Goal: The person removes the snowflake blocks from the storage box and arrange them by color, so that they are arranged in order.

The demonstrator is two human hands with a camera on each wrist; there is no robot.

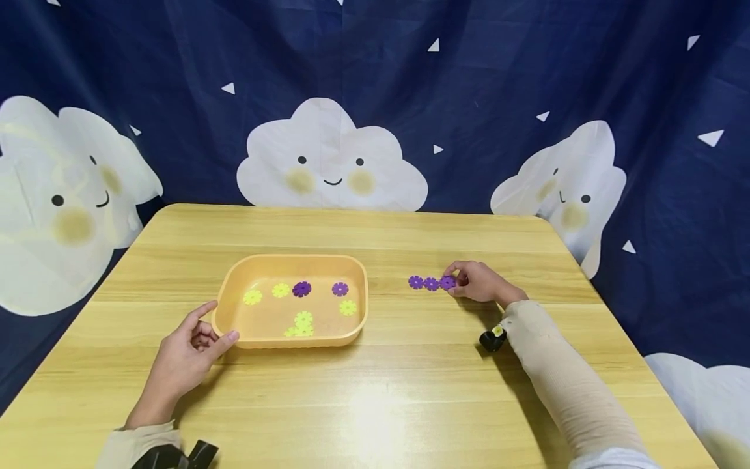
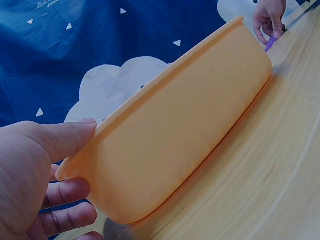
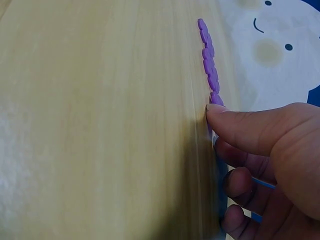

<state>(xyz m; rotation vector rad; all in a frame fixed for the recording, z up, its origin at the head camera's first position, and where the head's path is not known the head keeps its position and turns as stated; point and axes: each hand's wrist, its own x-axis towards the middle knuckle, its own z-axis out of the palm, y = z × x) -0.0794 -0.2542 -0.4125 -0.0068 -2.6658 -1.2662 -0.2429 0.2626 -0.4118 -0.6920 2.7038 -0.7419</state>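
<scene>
In the head view my right hand [image 1: 479, 281] pinches the right end of a row of three purple snowflake discs [image 1: 431, 284] on the table. The right wrist view shows the thumb and index finger at the near end of the purple row [image 3: 209, 62], with the other fingers curled below. My left hand [image 1: 189, 350] holds the front left corner of an orange plastic basin [image 1: 293, 342]. In the left wrist view its thumb lies at the rim of the basin [image 2: 175, 125], with its fingers bent around the end.
Inside the basin lie several yellow discs [image 1: 303, 318], a single purple disc [image 1: 340, 288] and a darker purple disc or overlapping discs [image 1: 301, 288]. The wooden table [image 1: 375, 391] ends at a blue cloud-print curtain [image 1: 375, 58] behind.
</scene>
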